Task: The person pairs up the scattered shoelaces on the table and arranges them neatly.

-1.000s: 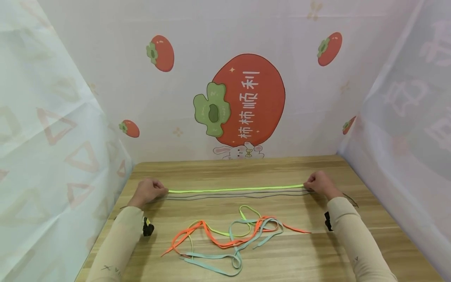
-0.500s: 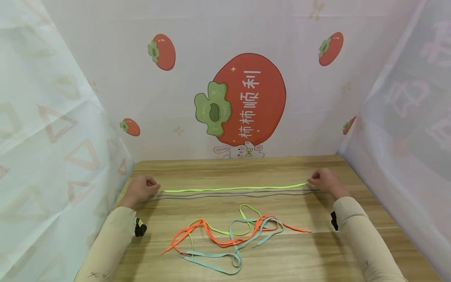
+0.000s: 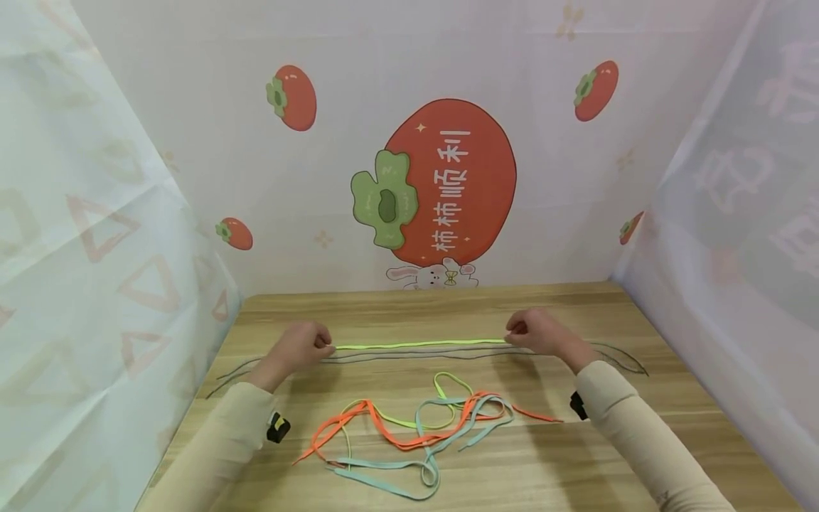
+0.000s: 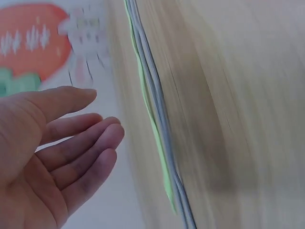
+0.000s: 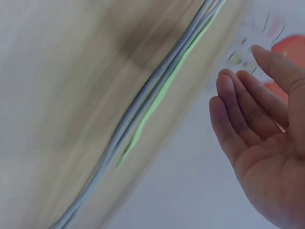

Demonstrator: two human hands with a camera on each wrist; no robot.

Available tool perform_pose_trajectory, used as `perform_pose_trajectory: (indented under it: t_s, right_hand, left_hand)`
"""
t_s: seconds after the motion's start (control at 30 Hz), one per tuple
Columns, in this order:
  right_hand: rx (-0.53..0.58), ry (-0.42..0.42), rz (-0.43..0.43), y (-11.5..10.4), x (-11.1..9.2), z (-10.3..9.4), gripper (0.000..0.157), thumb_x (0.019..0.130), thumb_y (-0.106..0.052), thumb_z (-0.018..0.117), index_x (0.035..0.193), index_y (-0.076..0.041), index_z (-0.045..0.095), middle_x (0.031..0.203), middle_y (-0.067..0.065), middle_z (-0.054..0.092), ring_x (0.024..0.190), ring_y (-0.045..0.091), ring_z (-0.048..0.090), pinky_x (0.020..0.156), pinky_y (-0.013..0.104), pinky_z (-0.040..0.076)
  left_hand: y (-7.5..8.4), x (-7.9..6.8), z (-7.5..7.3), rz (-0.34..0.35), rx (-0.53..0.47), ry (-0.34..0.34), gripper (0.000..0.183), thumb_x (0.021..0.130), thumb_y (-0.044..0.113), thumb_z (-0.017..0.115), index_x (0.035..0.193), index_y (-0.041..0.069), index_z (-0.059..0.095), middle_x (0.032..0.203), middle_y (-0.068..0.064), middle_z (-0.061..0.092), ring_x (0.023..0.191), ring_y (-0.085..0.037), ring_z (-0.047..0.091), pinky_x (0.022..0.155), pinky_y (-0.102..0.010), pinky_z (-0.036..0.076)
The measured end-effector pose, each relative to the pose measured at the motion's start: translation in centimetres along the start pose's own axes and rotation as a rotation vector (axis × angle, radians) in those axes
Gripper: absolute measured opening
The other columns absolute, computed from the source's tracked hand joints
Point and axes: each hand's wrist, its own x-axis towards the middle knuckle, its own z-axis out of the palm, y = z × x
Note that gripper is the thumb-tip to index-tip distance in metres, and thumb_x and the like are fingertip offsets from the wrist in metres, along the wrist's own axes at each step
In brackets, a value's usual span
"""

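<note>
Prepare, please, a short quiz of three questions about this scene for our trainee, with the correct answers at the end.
1. True or false: in the wrist views, the left hand and the right hand are both apart from the stretched-out green lace.
2. What colour are the long strands beside that lace? A: orange. B: gray. C: pale blue.
3. Fill in: the tangled laces lower in the head view are orange, pale blue and ____.

Key: 1. True. 2. B. 3. Green.
</note>
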Motion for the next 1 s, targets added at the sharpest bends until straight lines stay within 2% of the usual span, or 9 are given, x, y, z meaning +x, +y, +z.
perform_pose_trajectory:
  t_s: [0.17, 0.23, 0.33, 0.43, 0.5, 0.6, 0.77, 0.87, 1.0]
  right_hand:
    - [0.024, -0.051, -0.104, -3.8, 1.5, 1.8, 0.02, 0.096, -0.016, 0.078, 0.111, -0.003, 0.076, 0.098, 0.003, 0.076, 0.088, 0.01, 0.068, 0.082, 0.035, 0.062]
    - [0.034, -0.074, -0.145, -5.2, 1.8, 2.5, 0.02, 0.097, -0.017, 0.078, 0.112, -0.004, 0.077, 0.098, 0.002, 0.076, 0.088, 0.008, 0.069, 0.083, 0.032, 0.061]
    - [0.04, -0.117, -0.208, -7.2, 2.2, 3.5, 0.018, 0.097, -0.017, 0.078, 0.111, -0.006, 0.077, 0.099, 0.001, 0.076, 0.088, 0.006, 0.068, 0.082, 0.029, 0.061]
    - [0.048, -0.168, -0.251, -9.1, 2.2, 4.5, 0.018, 0.097, -0.014, 0.077, 0.113, -0.006, 0.076, 0.103, 0.005, 0.077, 0.09, 0.008, 0.068, 0.083, 0.028, 0.06]
    - [0.05, -0.202, -0.272, -10.4, 2.3, 5.2, 0.02, 0.098, -0.012, 0.076, 0.116, -0.004, 0.076, 0.107, 0.009, 0.078, 0.093, 0.009, 0.069, 0.085, 0.029, 0.061]
    - [0.049, -0.257, -0.293, -12.3, 2.3, 6.4, 0.025, 0.099, -0.013, 0.075, 0.121, -0.001, 0.074, 0.115, 0.013, 0.077, 0.098, 0.012, 0.071, 0.088, 0.03, 0.061]
    - [0.03, -0.314, -0.333, -14.3, 1.8, 8.6, 0.028, 0.098, -0.015, 0.077, 0.122, -0.002, 0.074, 0.115, 0.008, 0.078, 0.098, 0.009, 0.07, 0.087, 0.024, 0.059]
    - [0.059, -0.344, -0.337, -14.9, 1.3, 9.7, 0.028, 0.096, -0.014, 0.079, 0.121, -0.004, 0.075, 0.112, 0.004, 0.078, 0.097, 0.005, 0.07, 0.085, 0.021, 0.058]
    - [0.124, -0.379, -0.343, -15.3, 0.7, 10.8, 0.024, 0.096, -0.015, 0.079, 0.119, -0.007, 0.076, 0.111, 0.001, 0.078, 0.093, 0.0, 0.069, 0.083, 0.018, 0.058]
  left_hand:
    - [3.5, 0.3, 1.1, 0.151, 0.014, -0.064, 0.006, 0.094, 0.012, 0.077, 0.089, 0.009, 0.077, 0.085, -0.001, 0.076, 0.076, -0.008, 0.067, 0.072, -0.033, 0.06]
    - [4.7, 0.2, 1.6, 0.237, 0.005, -0.105, 0.004, 0.094, 0.008, 0.076, 0.09, 0.007, 0.077, 0.086, -0.001, 0.077, 0.075, -0.006, 0.066, 0.071, -0.03, 0.059]
    - [6.7, 0.0, 2.7, 0.356, -0.007, -0.193, 0.004, 0.094, 0.002, 0.074, 0.093, 0.005, 0.078, 0.088, -0.003, 0.077, 0.077, -0.005, 0.068, 0.072, -0.026, 0.059]
    - [8.4, -0.2, 3.7, 0.424, 0.01, -0.291, 0.005, 0.095, 0.003, 0.074, 0.097, 0.004, 0.078, 0.093, -0.003, 0.078, 0.081, -0.005, 0.069, 0.075, -0.024, 0.059]
    - [9.4, -0.3, 4.5, 0.426, 0.045, -0.337, 0.004, 0.095, 0.007, 0.075, 0.099, 0.006, 0.078, 0.094, 0.0, 0.077, 0.082, -0.004, 0.068, 0.076, -0.022, 0.058]
    - [10.3, -0.6, 5.6, 0.429, 0.093, -0.37, 0.005, 0.093, 0.009, 0.079, 0.098, 0.008, 0.078, 0.091, 0.003, 0.076, 0.08, -0.003, 0.066, 0.075, -0.019, 0.055]
    - [10.7, -1.1, 6.8, 0.401, 0.133, -0.393, 0.015, 0.087, 0.018, 0.088, 0.088, 0.014, 0.073, 0.081, 0.008, 0.069, 0.071, 0.0, 0.057, 0.068, -0.016, 0.049]
    - [10.8, -1.6, 7.3, 0.384, 0.158, -0.386, 0.019, 0.086, 0.022, 0.089, 0.086, 0.017, 0.071, 0.08, 0.011, 0.066, 0.07, 0.001, 0.052, 0.065, -0.017, 0.047]
    - [10.7, -2.1, 8.2, 0.404, 0.175, -0.326, 0.014, 0.09, 0.017, 0.084, 0.086, 0.018, 0.071, 0.081, 0.011, 0.064, 0.068, 0.001, 0.049, 0.064, -0.017, 0.045]
